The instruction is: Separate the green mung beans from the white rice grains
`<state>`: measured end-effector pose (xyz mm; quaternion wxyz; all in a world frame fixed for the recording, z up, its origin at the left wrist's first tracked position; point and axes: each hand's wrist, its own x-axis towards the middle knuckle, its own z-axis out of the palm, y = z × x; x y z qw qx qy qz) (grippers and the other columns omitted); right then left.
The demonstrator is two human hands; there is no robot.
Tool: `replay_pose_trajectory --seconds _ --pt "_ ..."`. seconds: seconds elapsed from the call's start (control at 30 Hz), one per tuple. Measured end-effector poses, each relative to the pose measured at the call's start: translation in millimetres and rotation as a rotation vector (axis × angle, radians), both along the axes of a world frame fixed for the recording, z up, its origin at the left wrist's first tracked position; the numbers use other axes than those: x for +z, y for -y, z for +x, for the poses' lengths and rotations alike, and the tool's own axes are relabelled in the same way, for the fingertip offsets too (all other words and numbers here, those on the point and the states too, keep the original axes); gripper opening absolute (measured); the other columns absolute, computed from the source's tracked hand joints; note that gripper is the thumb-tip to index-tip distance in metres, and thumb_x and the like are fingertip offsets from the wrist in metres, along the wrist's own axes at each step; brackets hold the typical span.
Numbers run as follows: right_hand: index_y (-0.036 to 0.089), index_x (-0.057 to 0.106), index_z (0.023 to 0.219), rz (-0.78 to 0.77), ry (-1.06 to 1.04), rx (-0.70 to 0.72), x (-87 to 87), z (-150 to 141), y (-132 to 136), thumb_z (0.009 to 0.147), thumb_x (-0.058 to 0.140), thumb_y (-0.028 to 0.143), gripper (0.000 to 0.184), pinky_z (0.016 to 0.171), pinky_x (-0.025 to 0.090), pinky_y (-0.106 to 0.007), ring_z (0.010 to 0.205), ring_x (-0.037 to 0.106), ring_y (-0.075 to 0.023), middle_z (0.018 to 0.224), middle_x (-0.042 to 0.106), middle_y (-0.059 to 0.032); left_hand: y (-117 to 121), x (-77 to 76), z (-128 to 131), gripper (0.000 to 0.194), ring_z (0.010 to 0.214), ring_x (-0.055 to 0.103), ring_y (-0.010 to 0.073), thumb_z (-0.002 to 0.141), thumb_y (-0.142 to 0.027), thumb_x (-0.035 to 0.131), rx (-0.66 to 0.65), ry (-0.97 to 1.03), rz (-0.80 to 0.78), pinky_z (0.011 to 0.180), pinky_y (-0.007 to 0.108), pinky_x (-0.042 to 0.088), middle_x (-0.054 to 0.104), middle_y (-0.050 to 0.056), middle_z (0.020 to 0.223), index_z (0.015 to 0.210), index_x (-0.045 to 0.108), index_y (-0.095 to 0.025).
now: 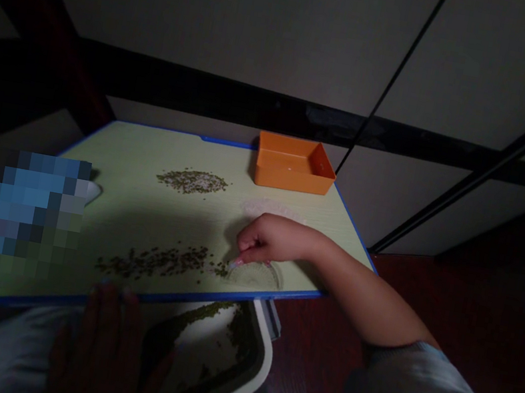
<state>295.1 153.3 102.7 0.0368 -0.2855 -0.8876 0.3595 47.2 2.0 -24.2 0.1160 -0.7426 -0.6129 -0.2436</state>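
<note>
My right hand [276,236] is closed, thumb and fingertips pinched together over the left rim of a shallow clear dish [259,277]. Whether anything is in the pinch is hidden. Just left of the fingertips, a loose strip of small dark green grains [170,261] lies along the table's near side. My left hand [103,338] is in shadow below the near edge, fingers stretched out and holding nothing visible. Farther back lies a heap of green grains mixed with pale bits [192,181]. Behind my right hand, a pale, whitish patch of grains [268,208] is partly covered.
An orange box [293,180] stands at the table's far right corner. Beneath the near edge, a white basin [265,353] holds green grains. The pale table [130,200] has a blue rim. A blurred-out blue object [22,201] is at left. Cabinet panels rise behind.
</note>
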Motion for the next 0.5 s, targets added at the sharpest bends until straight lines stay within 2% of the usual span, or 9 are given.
replay_pose_trajectory --seconds 0.2,0.5 --pt "0.016 0.05 0.06 0.101 0.104 -0.027 -3.6 3 -6 0.084 0.061 0.031 0.031 0.055 0.023 -0.022 0.049 0.036 -0.0052 0.05 0.043 0.0082 1 -0.1 0 0.083 0.143 0.016 0.0367 0.078 -0.051 0.043 -0.006 0.003 0.012 0.111 0.065 0.019 0.01 0.018 0.157 0.144 0.011 -0.013" --pt "0.016 0.056 0.063 0.31 0.163 -0.181 -2.1 13 -16 0.081 0.063 0.03 0.024 0.056 0.017 -0.025 0.055 0.031 -0.0072 0.054 0.037 0.0069 1 3.7 4 0.081 0.144 0.016 0.0354 0.079 -0.049 0.041 0.004 0.041 0.011 0.111 0.065 0.019 0.011 0.017 0.156 0.144 0.01 -0.014"
